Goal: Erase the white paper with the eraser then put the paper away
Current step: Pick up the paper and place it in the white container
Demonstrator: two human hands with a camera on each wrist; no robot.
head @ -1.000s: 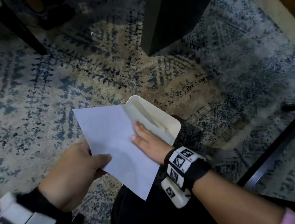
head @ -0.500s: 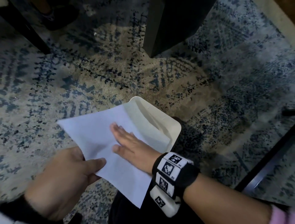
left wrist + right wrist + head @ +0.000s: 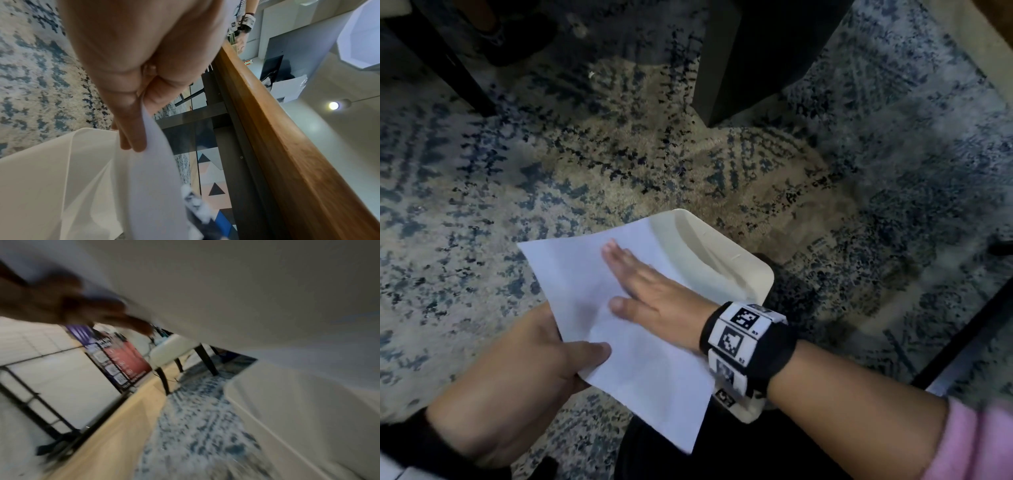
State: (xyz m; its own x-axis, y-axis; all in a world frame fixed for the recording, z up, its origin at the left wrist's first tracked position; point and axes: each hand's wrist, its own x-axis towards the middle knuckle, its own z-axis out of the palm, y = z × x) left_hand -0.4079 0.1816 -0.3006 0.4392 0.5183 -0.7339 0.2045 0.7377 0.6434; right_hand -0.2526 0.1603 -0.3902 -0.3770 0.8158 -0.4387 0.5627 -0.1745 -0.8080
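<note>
Rug: blue and beige, mottled, covers the floor.
Bin: cream plastic, rounded corners, stands on the rug.
Dark post: on the rug, beyond the bin.
Thin black leg: slanted, far left of the dark post.
Wooden edge: brown, above the rug in the left wrist view.
Poster: red and purple, blurred.

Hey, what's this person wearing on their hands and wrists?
Both hands are bare. The right wrist carries a black band ringed with white blocks bearing black square coded markers, and a pink sleeve begins further up. The left wrist has a black band too.
</note>
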